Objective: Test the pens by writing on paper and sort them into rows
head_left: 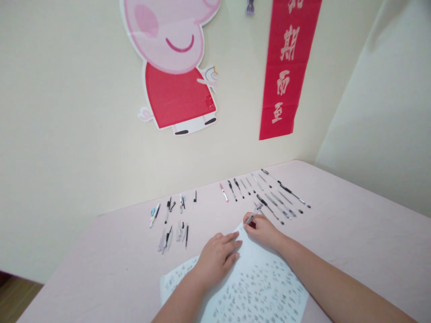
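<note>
A white sheet of paper covered with handwriting lies on the pale pink table. My left hand rests flat on the sheet, fingers stretched out, holding nothing. My right hand is closed around a pen whose tip touches the paper's top edge. Just beyond my right hand lies a row of several pens.
A second group of pens and pen parts lies to the left, near the wall. A cartoon pig cut-out and a red banner with lettering hang on the cream wall. Wooden floor shows at the lower left.
</note>
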Tool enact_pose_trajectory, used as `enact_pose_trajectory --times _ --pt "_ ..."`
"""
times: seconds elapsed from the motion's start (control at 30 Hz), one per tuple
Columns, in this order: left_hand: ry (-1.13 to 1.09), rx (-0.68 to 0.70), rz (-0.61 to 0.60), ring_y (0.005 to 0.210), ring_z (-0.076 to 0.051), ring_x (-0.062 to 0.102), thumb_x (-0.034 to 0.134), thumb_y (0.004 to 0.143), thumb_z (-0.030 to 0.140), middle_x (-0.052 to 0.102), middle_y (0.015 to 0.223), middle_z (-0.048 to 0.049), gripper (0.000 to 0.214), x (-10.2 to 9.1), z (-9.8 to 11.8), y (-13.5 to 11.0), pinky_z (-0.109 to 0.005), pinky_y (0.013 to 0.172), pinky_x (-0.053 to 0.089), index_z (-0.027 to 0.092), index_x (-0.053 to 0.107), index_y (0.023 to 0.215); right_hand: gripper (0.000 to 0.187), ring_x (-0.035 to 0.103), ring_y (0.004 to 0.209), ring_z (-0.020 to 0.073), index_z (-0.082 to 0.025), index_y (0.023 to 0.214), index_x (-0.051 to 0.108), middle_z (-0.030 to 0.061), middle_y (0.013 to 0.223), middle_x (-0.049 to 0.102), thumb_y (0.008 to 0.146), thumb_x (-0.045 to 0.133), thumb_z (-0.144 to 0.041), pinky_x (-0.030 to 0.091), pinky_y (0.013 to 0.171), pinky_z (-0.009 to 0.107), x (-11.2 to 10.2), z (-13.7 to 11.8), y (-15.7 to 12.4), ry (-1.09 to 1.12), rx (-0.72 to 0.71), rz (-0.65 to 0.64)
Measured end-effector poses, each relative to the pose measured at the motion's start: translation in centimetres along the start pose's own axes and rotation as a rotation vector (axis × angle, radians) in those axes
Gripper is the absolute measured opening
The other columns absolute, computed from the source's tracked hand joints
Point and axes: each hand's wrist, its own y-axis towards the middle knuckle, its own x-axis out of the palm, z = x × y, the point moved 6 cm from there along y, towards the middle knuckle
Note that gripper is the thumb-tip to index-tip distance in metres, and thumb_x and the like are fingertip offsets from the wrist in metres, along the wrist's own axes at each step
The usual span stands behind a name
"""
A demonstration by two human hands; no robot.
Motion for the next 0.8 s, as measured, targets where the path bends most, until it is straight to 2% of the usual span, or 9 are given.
enact_pose_trajectory --times 0.63,0.8 --pt "0.013 0.013 -0.006 0.104 -0.020 0.053 0.039 0.089 0.033 0.048 0.134 -0.0031 0.033 0.13 -0.06 0.06 -0.039 0.090 0.038 0.026 0.055 0.118 0.007 0.046 0.054 0.0109 -0.018 0.070 0.055 -0.0032 0.058 0.052 0.072 0.048 -0.019 0.037 0.055 0.021 0.01 0.04 -0.02 0.008 -0.013 -0.007" --pt "0.014 0.008 -0.006 0.102 -0.020 0.053 0.039 0.089 0.033 0.049 0.134 -0.0028 0.034 0.07 -0.01 0.04 -0.038 0.089 0.038 0.026 0.055 0.118 0.006 0.043 0.050 0.0099 -0.019 0.067 0.052 -0.0049 0.053 0.047 0.069 0.047 -0.015 0.034 0.051 0.020 0.08 0.10 -0.01 0.001 0.004 -0.021"
